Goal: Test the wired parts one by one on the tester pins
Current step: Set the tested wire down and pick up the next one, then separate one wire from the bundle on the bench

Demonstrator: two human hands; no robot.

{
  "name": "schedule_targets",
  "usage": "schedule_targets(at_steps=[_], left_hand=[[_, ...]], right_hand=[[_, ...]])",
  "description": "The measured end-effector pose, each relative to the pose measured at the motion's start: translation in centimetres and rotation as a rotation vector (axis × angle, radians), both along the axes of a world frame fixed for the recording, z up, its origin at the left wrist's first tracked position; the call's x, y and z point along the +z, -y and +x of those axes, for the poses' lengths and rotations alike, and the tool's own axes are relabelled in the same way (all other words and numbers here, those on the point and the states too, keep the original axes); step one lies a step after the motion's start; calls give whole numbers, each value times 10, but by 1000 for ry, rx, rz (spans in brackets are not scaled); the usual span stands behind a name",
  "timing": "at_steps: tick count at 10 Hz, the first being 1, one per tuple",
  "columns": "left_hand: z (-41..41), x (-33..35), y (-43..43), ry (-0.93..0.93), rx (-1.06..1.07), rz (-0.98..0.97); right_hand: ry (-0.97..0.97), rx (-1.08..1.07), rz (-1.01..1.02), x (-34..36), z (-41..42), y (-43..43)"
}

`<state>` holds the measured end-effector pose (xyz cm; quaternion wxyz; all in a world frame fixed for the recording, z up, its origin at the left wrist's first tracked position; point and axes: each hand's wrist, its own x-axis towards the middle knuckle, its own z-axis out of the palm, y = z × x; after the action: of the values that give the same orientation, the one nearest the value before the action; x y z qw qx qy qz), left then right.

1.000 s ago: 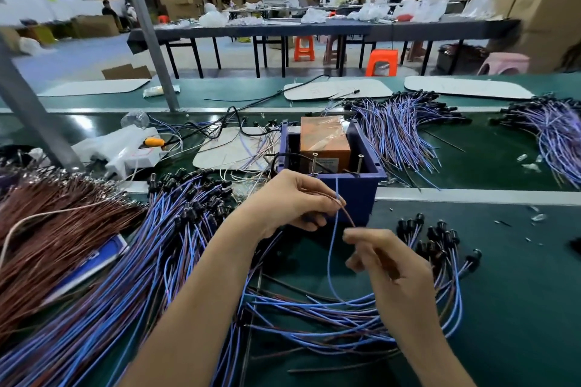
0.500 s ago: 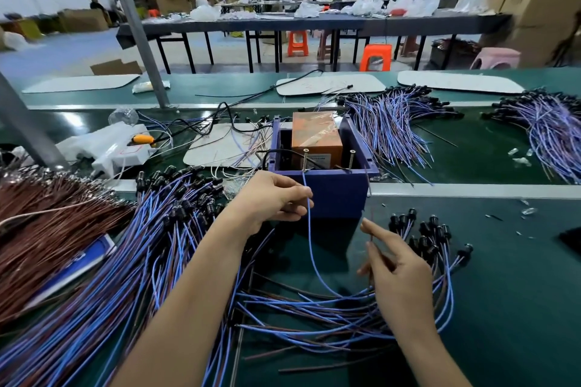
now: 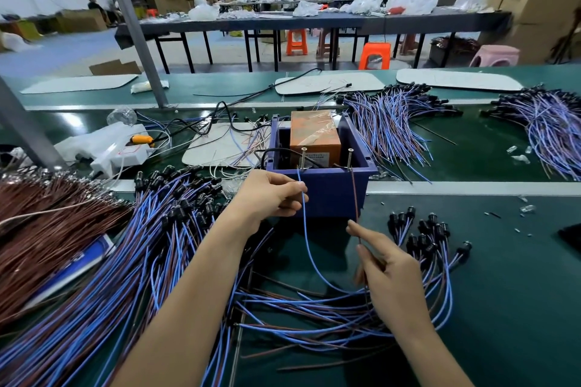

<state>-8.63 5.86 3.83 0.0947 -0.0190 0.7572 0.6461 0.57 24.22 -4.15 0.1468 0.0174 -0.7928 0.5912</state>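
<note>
A dark blue tester box (image 3: pixel 330 194) stands mid-table with an orange block (image 3: pixel 314 136) inside and two upright screw pins: a left pin (image 3: pixel 303 157) and a right pin (image 3: pixel 350 158). My left hand (image 3: pixel 267 198) pinches a blue wire (image 3: pixel 306 235) whose tip reaches up to the left pin. My right hand (image 3: pixel 386 264) pinches a brown wire (image 3: pixel 354 194) that runs up to the right pin. Both wires belong to one part and loop down to the table in front of the box.
A big heap of blue-and-brown wired parts (image 3: pixel 125 260) covers the left of the green table. A smaller bunch with black heads (image 3: pixel 424 238) lies right of my right hand. Brown wires (image 3: pixel 47 223) pile at far left. More bundles (image 3: pixel 393 122) lie behind the box.
My hands have spread apart and lifted the two wire ends from in front of the box up to the pins, blue to the left pin and brown to the right.
</note>
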Motion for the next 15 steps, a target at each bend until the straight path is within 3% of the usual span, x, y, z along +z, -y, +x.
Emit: schedule_targets(at_steps=[15], left_hand=[[-1, -6, -4, -47, -35, -31]], right_hand=[[2, 21, -2, -6, 0, 0]])
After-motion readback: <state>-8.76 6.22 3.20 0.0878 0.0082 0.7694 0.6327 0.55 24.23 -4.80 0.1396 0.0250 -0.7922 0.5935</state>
